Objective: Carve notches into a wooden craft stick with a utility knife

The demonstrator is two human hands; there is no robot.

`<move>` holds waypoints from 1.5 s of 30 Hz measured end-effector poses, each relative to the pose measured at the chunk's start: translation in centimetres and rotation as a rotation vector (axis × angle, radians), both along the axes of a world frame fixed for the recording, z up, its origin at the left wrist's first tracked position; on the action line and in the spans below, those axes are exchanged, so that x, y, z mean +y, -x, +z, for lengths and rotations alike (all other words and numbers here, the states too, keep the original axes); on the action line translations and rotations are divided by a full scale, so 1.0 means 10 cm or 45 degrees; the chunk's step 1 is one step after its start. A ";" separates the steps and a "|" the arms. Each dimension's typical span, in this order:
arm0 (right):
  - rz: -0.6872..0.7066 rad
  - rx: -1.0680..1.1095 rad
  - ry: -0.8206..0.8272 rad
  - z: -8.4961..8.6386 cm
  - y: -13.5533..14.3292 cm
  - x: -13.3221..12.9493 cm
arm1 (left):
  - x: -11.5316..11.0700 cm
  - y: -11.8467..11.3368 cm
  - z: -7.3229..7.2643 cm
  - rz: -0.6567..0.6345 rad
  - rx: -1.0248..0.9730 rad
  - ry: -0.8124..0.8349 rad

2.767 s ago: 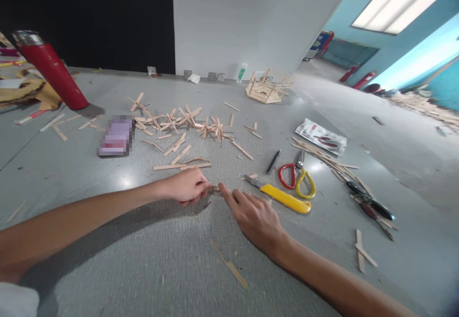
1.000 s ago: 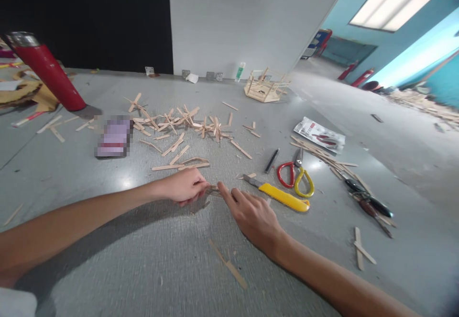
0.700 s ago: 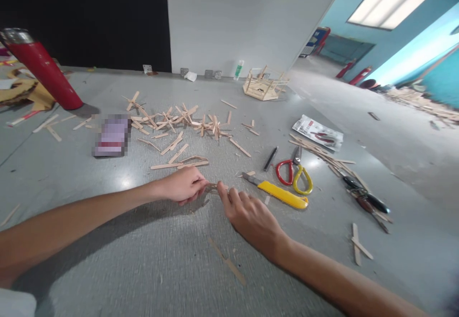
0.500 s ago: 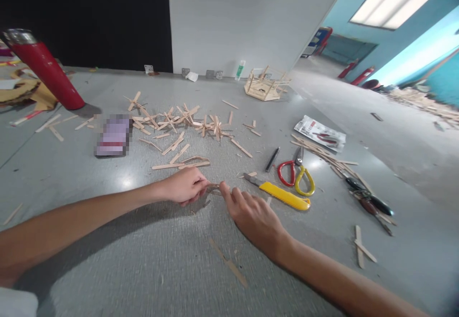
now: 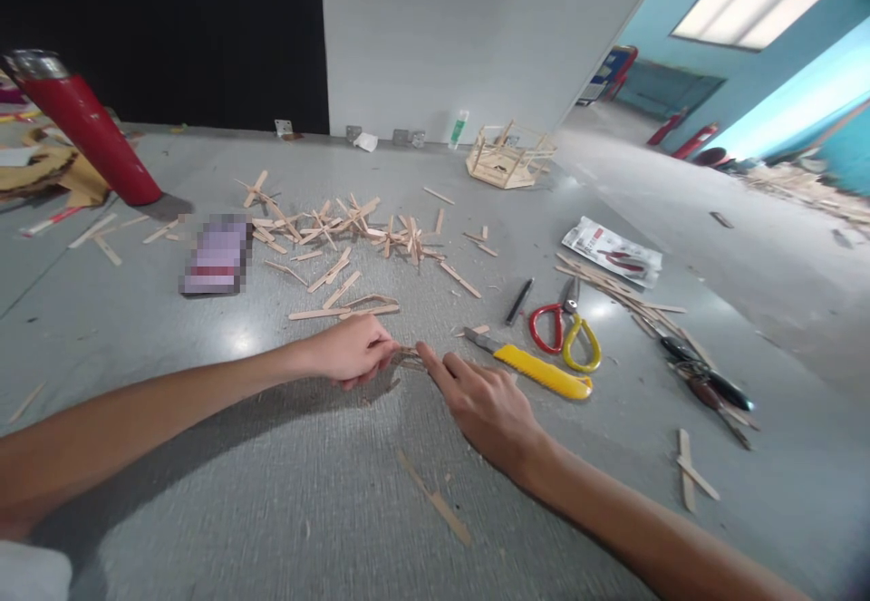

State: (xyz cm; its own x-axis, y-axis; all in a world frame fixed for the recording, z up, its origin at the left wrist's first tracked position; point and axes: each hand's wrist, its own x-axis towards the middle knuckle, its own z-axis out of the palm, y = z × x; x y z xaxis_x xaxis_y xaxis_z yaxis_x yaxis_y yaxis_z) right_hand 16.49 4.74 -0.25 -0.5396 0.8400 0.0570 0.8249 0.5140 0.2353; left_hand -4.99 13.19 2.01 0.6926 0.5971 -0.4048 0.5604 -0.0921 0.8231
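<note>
A small wooden stick piece [image 5: 409, 353] spans the gap between my two hands, low over the grey table. The fingers of my left hand [image 5: 357, 352] are pinched on its left end. At its right end is my right hand [image 5: 479, 402], index finger stretched along the piece and the other fingers curled; the thumb is hidden. Just right of this hand lies a yellow utility knife [image 5: 544, 372] with its blade out. Behind my left hand, loose sticks [image 5: 318, 315] lie on the table, and a split stick [image 5: 435, 497] is nearer to me.
Red-and-yellow scissors [image 5: 569, 324], a black pen-like tool [image 5: 520, 302] and pliers [image 5: 707, 374] lie at the right. Farther back are a stick pile [image 5: 353, 220], a phone [image 5: 216, 255], a red flask [image 5: 95, 134], a packet [image 5: 612, 252] and a stick frame [image 5: 509, 161].
My right hand's index finger is a little straighter and its other fingers have shifted slightly back from the piece. My left hand keeps its pinch.
</note>
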 end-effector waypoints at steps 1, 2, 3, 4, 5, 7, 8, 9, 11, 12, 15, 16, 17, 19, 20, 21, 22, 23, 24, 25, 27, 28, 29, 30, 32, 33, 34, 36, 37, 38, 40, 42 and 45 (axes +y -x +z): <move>0.001 -0.011 0.005 0.01 0.01 0.00 | 0.00 0.00 0.00 0.003 0.007 0.001; -0.001 -0.021 0.005 0.02 0.02 0.00 | 0.00 -0.01 0.01 0.007 0.012 0.002; -0.004 -0.031 0.001 0.03 0.02 0.00 | 0.00 -0.01 0.01 0.009 0.014 0.004; -0.006 -0.040 -0.003 0.03 0.02 0.00 | 0.00 -0.01 0.01 0.009 0.012 0.003; -0.006 -0.046 -0.006 0.04 0.03 0.00 | 0.00 -0.01 0.02 0.006 0.009 0.002; -0.004 -0.049 -0.002 0.04 0.03 0.00 | 0.00 -0.02 0.01 -0.004 0.002 -0.003; -0.005 -0.047 0.003 0.05 0.03 0.00 | 0.00 -0.02 0.01 -0.008 0.003 -0.006; -0.008 -0.044 0.008 0.05 0.03 0.00 | 0.00 -0.02 0.01 -0.008 0.006 -0.008; -0.019 -0.040 0.007 0.05 0.04 0.00 | 0.00 -0.02 0.02 -0.005 0.012 -0.009; -0.021 -0.042 -0.003 0.04 0.04 0.00 | -0.01 -0.02 0.02 -0.004 0.012 -0.011; -0.007 -0.062 -0.089 0.02 0.05 -0.01 | 0.00 -0.01 0.02 -0.019 -0.001 -0.015; 0.002 -0.073 -0.136 0.01 0.05 -0.02 | 0.01 -0.01 0.02 -0.029 -0.008 -0.014; 0.009 -0.085 -0.192 0.00 0.06 -0.03 | 0.01 -0.01 0.02 -0.042 -0.017 -0.015; 0.024 -0.111 -0.310 -0.02 0.09 -0.05 | 0.02 0.00 0.01 -0.068 -0.037 -0.016; 0.030 -0.127 -0.362 -0.02 0.10 -0.07 | 0.02 0.01 0.00 -0.076 -0.044 -0.020; 0.036 -0.146 -0.404 -0.02 0.11 -0.08 | 0.02 0.01 0.00 -0.081 -0.047 -0.026; 0.041 -0.166 -0.431 -0.01 0.12 -0.09 | 0.02 0.01 0.00 -0.079 -0.050 -0.033; 0.043 -0.186 -0.445 -0.01 0.14 -0.10 | 0.02 0.01 0.00 -0.071 -0.050 -0.038; 0.045 -0.203 -0.448 0.00 0.15 -0.11 | 0.01 0.01 0.00 -0.062 -0.051 -0.043; 0.044 -0.215 -0.446 0.01 0.15 -0.12 | 0.01 0.01 -0.01 -0.055 -0.052 -0.046; 0.031 -0.223 -0.430 0.03 0.17 -0.12 | 0.01 0.01 -0.01 -0.049 -0.053 -0.048; 0.022 -0.220 -0.416 0.03 0.17 -0.12 | 0.01 0.01 -0.02 -0.052 -0.054 -0.048; 0.014 -0.214 -0.397 0.04 0.17 -0.12 | 0.01 0.01 -0.02 -0.055 -0.055 -0.051; 0.004 -0.208 -0.372 0.04 0.16 -0.12 | 0.01 0.01 -0.03 -0.055 -0.055 -0.053; -0.013 -0.200 -0.310 0.04 0.14 -0.10 | 0.01 0.01 -0.04 -0.047 -0.055 -0.054; -0.014 -0.194 -0.276 0.04 0.13 -0.09 | 0.01 0.01 -0.05 -0.042 -0.053 -0.051; -0.009 -0.184 -0.241 0.03 0.10 -0.08 | 0.01 0.01 -0.05 -0.036 -0.050 -0.050; 0.021 -0.147 -0.189 0.02 0.05 -0.06 | 0.00 0.01 -0.06 -0.024 -0.038 -0.054; 0.044 -0.122 -0.181 0.01 0.03 -0.06 | 0.00 0.01 -0.07 -0.018 -0.031 -0.060; 0.065 -0.098 -0.185 0.00 0.01 -0.06 | 0.00 0.01 -0.07 -0.011 -0.026 -0.068; 0.079 -0.067 -0.215 -0.01 -0.01 -0.07 | -0.01 0.00 -0.07 -0.004 -0.018 -0.081; 0.054 -0.063 -0.224 -0.02 0.00 -0.07 | -0.01 -0.01 -0.06 -0.003 -0.018 -0.082; -0.001 -0.086 -0.182 -0.02 0.03 -0.06 | -0.01 -0.01 -0.04 -0.002 -0.014 -0.073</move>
State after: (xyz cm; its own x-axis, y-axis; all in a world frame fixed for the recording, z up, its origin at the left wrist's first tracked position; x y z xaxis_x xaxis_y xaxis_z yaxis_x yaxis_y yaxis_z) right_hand 16.15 4.13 -0.46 -0.5457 0.8262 0.1397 0.8051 0.4708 0.3608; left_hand -4.86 13.13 1.56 0.6978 0.6179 -0.3623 0.5513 -0.1404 0.8224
